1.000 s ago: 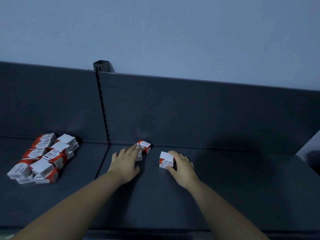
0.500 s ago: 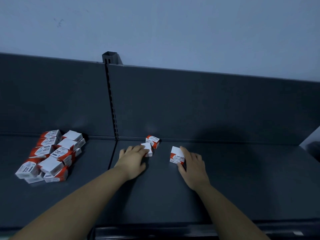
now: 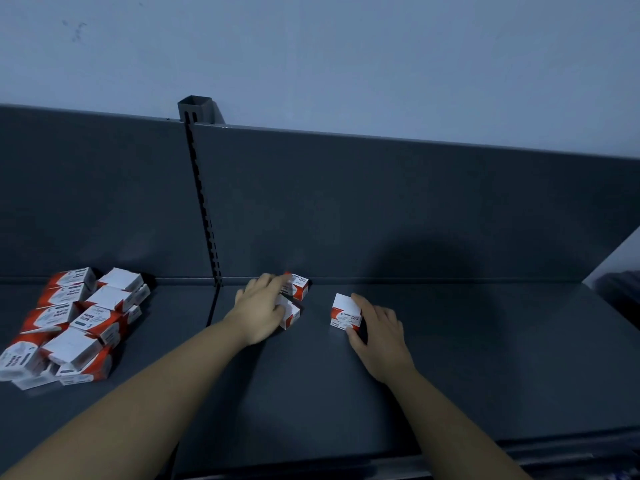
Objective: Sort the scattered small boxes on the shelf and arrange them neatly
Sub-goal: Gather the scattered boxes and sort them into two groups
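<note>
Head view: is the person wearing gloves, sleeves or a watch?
No. The left hand and right hand are bare, with no gloves and no watch or band on either wrist. The left forearm and right forearm are uncovered to the frame's edge; no sleeve shows.

A pale blue-grey wall (image 3: 346, 57) rises behind the dark grey shelf (image 3: 450, 358) and its back panel (image 3: 381, 202) — a slotted upright (image 3: 204, 202) divides the panel. Light is dim, shadows soft.

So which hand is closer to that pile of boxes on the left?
Left. The left hand rests on two boxes just right of the shelf post, apart from the pile; the right hand grips a single box farther right.
</note>
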